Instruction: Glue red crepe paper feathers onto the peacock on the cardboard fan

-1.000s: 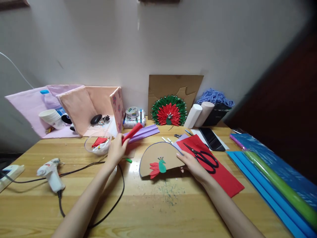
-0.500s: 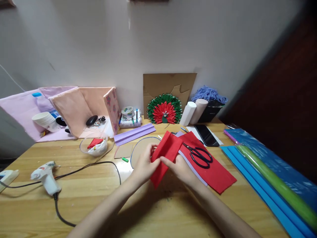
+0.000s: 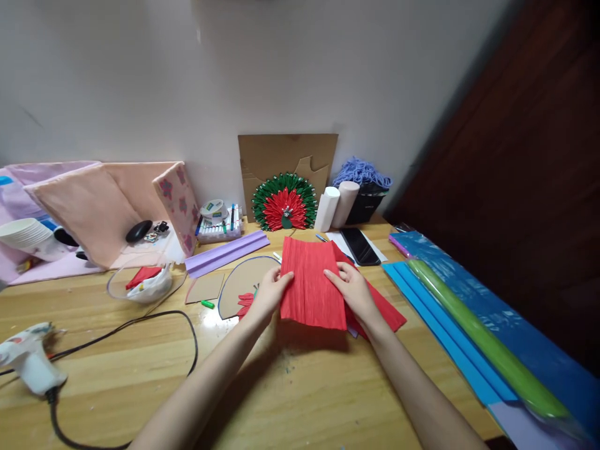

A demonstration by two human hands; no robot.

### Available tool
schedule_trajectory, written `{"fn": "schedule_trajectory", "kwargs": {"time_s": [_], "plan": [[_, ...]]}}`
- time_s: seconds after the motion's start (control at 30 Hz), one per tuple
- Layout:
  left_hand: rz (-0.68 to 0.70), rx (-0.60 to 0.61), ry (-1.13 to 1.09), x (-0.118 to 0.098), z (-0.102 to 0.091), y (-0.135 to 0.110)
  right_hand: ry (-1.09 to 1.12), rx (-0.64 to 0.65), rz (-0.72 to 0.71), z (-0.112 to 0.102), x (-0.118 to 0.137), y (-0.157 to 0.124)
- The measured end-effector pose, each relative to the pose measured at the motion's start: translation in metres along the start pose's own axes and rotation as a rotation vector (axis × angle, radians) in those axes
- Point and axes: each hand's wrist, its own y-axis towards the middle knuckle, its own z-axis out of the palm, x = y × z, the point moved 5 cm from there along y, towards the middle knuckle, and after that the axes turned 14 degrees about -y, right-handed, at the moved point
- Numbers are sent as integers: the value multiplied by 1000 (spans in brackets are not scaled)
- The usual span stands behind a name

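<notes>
A sheet of red crepe paper [image 3: 313,284], finely wrinkled lengthwise, is spread out above the table between my two hands. My left hand [image 3: 272,287] pinches its left edge, thumb on top. On the right edge, my right hand [image 3: 352,289] grips it the same way. Another red crepe paper piece [image 3: 387,309] lies on the table behind and to the right, partly covered. Left of the held sheet is a round cardboard piece [image 3: 239,275] with a blue outline; red petals [image 3: 245,302] show on it beside my left wrist. The scissors are hidden from view.
A glue gun [image 3: 32,359] with its black cord lies at left, near a clear bowl [image 3: 115,290]. A green marker cap [image 3: 207,304] and a purple folded strip [image 3: 227,253] are nearby. Blue and green rolled papers [image 3: 450,300] line the right side. A phone [image 3: 360,245] lies at the back.
The folded red paper has been turned and opened out into a wide sheet, with my hands moved apart to its edges. The view has swung right; the scissors are no longer visible.
</notes>
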Motion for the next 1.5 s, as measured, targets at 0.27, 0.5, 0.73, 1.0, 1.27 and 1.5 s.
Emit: {"fn": "schedule_trajectory", "kwargs": {"time_s": [0.27,0.5,0.73,1.0,1.27,1.5], "plan": [[267,65,563,22,40,-8,-216,-129,-101,13,-3,-9],[41,184,216,30,44,-8,-236,-53,-159,23,15,-24],[-25,202,-104,29,45,-4,-163,65,-280,26,29,-33],[-105,190,-180,20,36,-1,-185,-358,-175,1,16,-22],[-26,163,19,21,29,5,311,42,-1,13,4,-8],[111,81,254,16,21,7,192,-112,31,6,-3,-8]]}}
